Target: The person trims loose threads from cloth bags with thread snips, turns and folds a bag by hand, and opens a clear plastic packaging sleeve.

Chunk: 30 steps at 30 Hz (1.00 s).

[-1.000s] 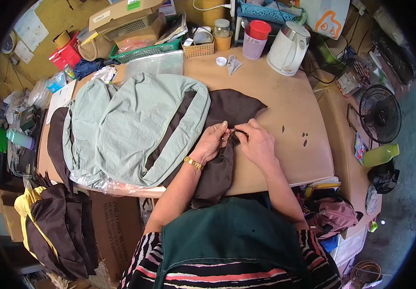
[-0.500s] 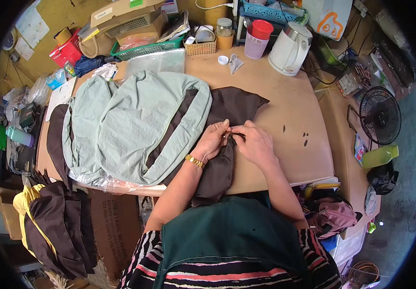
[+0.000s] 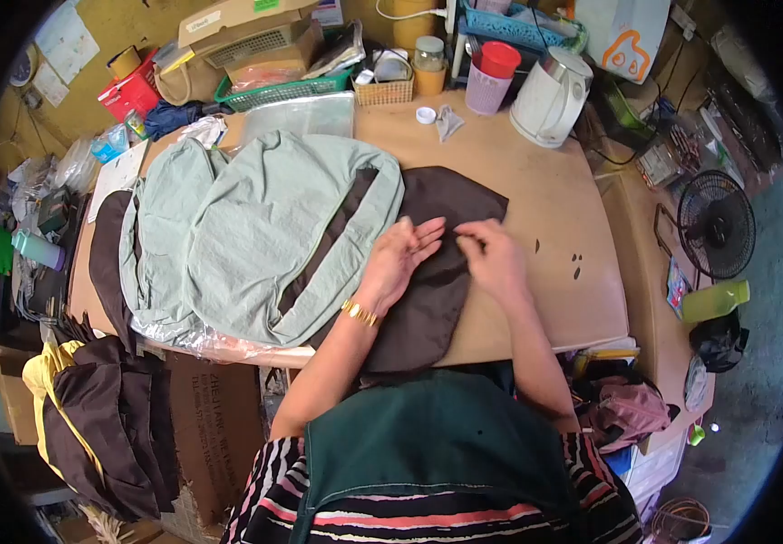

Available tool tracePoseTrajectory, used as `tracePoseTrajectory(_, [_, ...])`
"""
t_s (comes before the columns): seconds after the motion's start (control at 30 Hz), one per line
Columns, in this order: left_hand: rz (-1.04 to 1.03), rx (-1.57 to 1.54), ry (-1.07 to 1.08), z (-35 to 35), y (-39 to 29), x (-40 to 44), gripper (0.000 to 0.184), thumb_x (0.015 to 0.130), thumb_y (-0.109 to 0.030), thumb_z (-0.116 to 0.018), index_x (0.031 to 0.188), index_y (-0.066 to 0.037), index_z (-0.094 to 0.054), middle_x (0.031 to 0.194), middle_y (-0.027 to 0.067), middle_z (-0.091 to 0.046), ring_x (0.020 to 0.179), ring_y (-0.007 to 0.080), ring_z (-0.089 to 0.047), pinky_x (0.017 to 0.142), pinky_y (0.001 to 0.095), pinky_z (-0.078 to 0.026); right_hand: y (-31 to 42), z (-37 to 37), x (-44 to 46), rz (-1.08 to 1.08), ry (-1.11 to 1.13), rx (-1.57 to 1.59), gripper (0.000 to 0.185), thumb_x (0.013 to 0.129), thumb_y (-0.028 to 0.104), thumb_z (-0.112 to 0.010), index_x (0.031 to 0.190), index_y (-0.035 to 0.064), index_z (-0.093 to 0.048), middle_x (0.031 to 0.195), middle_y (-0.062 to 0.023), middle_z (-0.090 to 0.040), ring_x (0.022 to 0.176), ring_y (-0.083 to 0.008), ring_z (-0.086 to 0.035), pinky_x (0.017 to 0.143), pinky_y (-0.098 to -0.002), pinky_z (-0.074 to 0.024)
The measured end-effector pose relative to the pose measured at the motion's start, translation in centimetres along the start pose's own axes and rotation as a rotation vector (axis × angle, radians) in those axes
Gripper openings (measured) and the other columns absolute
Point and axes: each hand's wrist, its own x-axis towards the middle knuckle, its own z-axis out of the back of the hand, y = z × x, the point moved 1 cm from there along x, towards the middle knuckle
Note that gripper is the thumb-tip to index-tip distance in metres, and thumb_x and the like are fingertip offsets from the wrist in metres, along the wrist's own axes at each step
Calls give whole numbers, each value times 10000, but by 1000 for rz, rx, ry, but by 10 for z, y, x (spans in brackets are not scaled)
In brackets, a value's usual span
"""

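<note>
Hands have come apart since the earlier frame, & the dark cloth (image 3: 432, 308) they pinched is now let go, spread nr the centre. L hand (image 3: 391, 263) is released, fingers extended over it; R hand (image 3: 500, 263) has fingers curled by its right-hand edge (can't tell if they grip anything, e.g. a scrap). Pale green fabric piece (image 3: 251, 236) lies left of centre on the worktop (image 3: 559, 299). Done: cloth opened out; what's left, can't tell.

The big bag (image 3: 260, 236) is pale green, the worktop (image 3: 554, 313) is tan, the apron (image 3: 427, 444) is dark green, and the shirt (image 3: 604, 494) has black, white and pink stripes.
</note>
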Motion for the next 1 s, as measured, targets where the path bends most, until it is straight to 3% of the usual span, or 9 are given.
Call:
tracePoseTrajectory(0.17, [-91, 497, -106, 35, -106, -125, 371, 1023, -278, -477, 699, -97, -484, 501, -28, -452, 393, 62, -382, 384, 212, -301, -92, 14, 63, -91, -330, -115, 277, 876, 187, -622, 1137, 106, -666, 1023, -186, -626, 943, -351, -611, 849, -409, -489])
tracePoseTrajectory(0.3, [99, 865, 121, 34, -165, -224, 454, 809, 17, -731, 1211, 30, -521, 1198, 145, -580, 955, 140, -629, 765, 273, -524, -103, 11, 99, -86, -368, -380, 339, 883, 278, -627, 1183, 120, -640, 1122, -175, -597, 1064, -352, -562, 919, -453, -443])
tracePoseTrajectory(0.37, [442, 775, -131, 45, -178, -250, 268, 878, -17, -665, 1128, 36, -583, 1110, 100, -631, 1003, 158, -610, 854, 292, -495, -79, 18, 103, -47, -455, -609, 363, 884, 314, -629, 1195, 127, -634, 1163, -172, -582, 1109, -356, -541, 941, -471, -425])
tracePoseTrajectory(0.53, [-169, 1161, -180, 29, -142, -183, 271, 897, 71, -468, 1126, 22, -604, 1097, 111, -626, 1026, 182, -598, 899, 303, -467, -30, 4, 58, 66, 163, -173, 562, 810, 422, -708, 1203, 39, -585, 1254, -181, -534, 1196, -371, -484, 991, -500, -381])
tracePoseTrajectory(0.63, [-348, 1620, -215, 55, -106, -114, 440, 776, 98, -467, 1196, -3, -551, 1109, 209, -596, 972, 380, -602, 842, 413, -491, -15, -11, 14, 435, 28, -398, 477, 777, 361, -742, 1082, 15, -622, 1212, -191, -578, 1136, -359, -544, 937, -475, -428])
tracePoseTrajectory(0.8, [23, 1354, 183, 53, -74, -55, 398, 716, 70, -511, 1093, 4, -620, 895, 228, -651, 908, 441, -617, 799, 445, -497, 2, -41, -8, 28, 238, -9, 248, 804, 93, -678, 1003, -29, -595, 940, -203, -655, 928, -304, -650, 790, -414, -491])
tracePoseTrajectory(0.87, [98, 1445, 151, 1, -74, -68, 528, 670, 111, -524, 1187, 10, -538, 835, 199, -634, 916, 421, -623, 775, 457, -505, -15, -85, -8, -85, 253, 796, 145, 859, 36, -608, 983, -40, -607, 870, -179, -664, 843, -190, -641, 741, -345, -499])
tracePoseTrajectory(0.93, [-326, 1671, 0, 0, -36, -78, 493, 700, 86, -557, 1184, 9, -497, 971, 195, -619, 922, 390, -622, 739, 446, -516, 9, -82, -11, -408, 436, 1310, 190, 861, 59, -634, 1024, -39, -637, 883, -154, -685, 824, -158, -631, 754, -303, -502])
tracePoseTrajectory(1.0, [-305, 1835, 29, 14, -30, -77, 387, 746, 37, -589, 1126, -5, -522, 1008, 195, -615, 924, 380, -623, 719, 437, -521, 19, -44, 0, -236, 551, 768, 216, 861, 65, -640, 1055, -31, -635, 905, -146, -682, 852, -168, -637, 775, -306, -505])
